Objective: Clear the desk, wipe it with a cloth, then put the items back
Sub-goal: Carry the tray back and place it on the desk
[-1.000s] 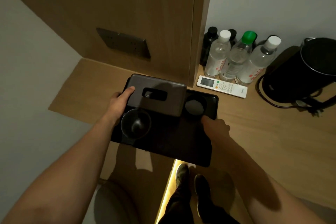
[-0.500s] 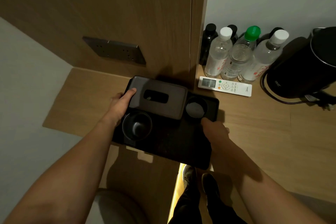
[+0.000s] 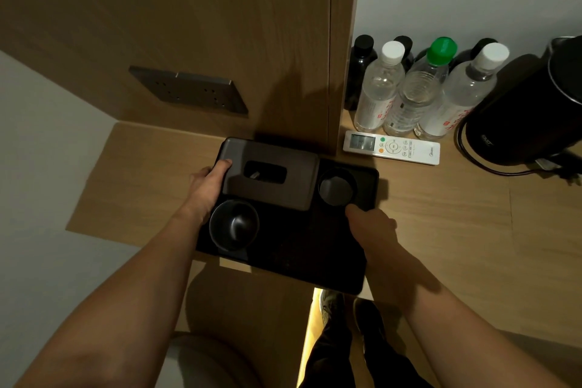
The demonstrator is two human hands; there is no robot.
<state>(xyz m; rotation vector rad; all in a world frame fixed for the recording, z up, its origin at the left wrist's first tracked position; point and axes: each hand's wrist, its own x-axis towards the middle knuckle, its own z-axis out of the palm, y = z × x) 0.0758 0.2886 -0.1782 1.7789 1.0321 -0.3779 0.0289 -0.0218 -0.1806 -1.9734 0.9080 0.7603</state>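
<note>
Black tray (image 3: 302, 249) is gripped at both ends — left hand (image 3: 206, 187) w/ thumb on tissue box (image 3: 271, 176), right hand (image 3: 373, 228) clamped on rim — partly over desk (image 3: 441, 214) edge.

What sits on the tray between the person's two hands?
In the head view, between the left hand and right hand on the black rectangular tray lie a brown tissue box, a dark round bowl and a dark cup.
</note>
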